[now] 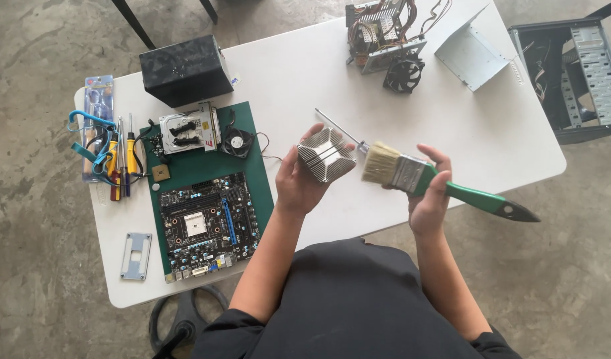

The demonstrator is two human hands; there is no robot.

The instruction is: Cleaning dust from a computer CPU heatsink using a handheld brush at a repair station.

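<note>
A person seen from above wears a dark charcoal top, its plain fabric creased across the chest and shoulders, with no print or logo in view. The sleeves end near the elbows, leaving both forearms bare. The left hand (304,178) and right hand (428,193) are uncovered: no gloves, rings, watch or wristbands on either of the 2 wrists.

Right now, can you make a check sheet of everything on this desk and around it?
Surface: white table, green mat on its left part.
Job's things: finned heatsink, green-handled brush.
Clutter: motherboard, small fan, screwdrivers, black box, metal bracket.
Grippers: left hand holds the heatsink; right hand holds the brush.
Cables: wire bundle on opened power unit.
Surroundings: concrete floor, open computer case.
</note>
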